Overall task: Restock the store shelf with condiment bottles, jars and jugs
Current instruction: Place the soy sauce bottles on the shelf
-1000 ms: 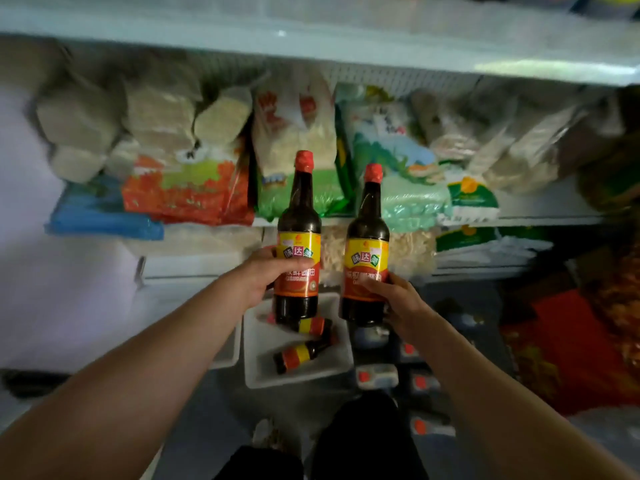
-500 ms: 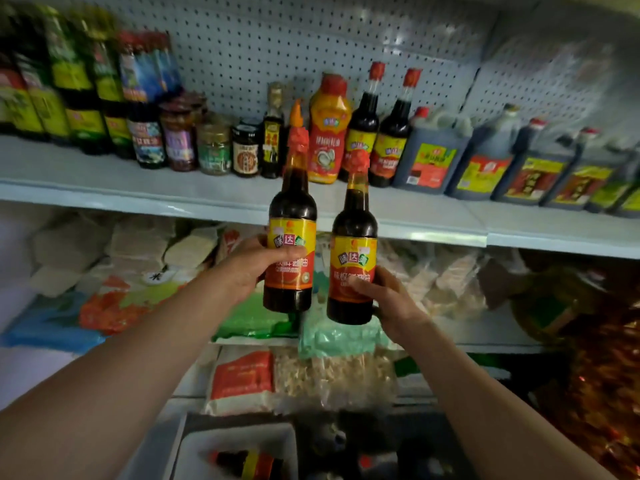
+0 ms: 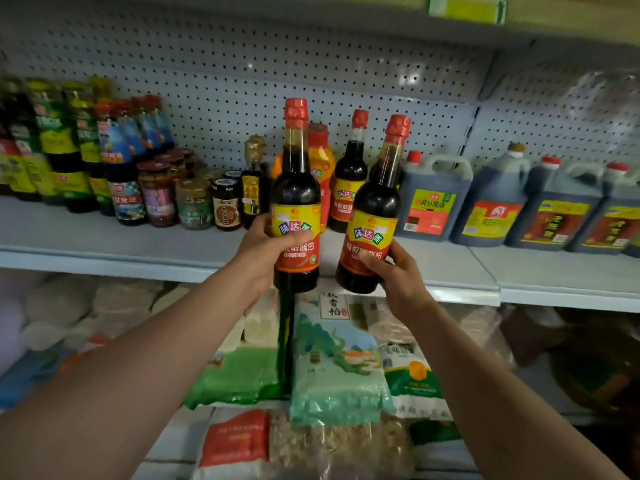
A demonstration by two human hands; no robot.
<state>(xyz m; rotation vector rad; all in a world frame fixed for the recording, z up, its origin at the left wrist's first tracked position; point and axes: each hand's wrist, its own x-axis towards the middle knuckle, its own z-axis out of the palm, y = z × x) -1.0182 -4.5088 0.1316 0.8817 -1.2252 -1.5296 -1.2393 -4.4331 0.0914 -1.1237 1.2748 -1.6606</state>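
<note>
My left hand (image 3: 257, 255) grips a dark soy sauce bottle (image 3: 295, 188) with a red cap and a yellow-red label, held upright in front of the grey shelf (image 3: 104, 237). My right hand (image 3: 398, 276) grips a second, matching bottle (image 3: 375, 206), tilted slightly to the right. Both bottles hover just above the shelf's front edge. Behind them stand another bottle of the same kind (image 3: 349, 174) and an orange squeeze bottle (image 3: 322, 164).
Tall bottles (image 3: 52, 143) and several jars (image 3: 194, 202) fill the shelf's left part. Dark jugs (image 3: 433, 199) line the right. A pegboard wall backs the shelf. Bags of rice and grains (image 3: 339, 368) lie on the lower shelves.
Both hands have lifted the two bottles from near the floor tray up to the condiment shelf. The view has tilted upward, and the bottles are now closer to the shelf.
</note>
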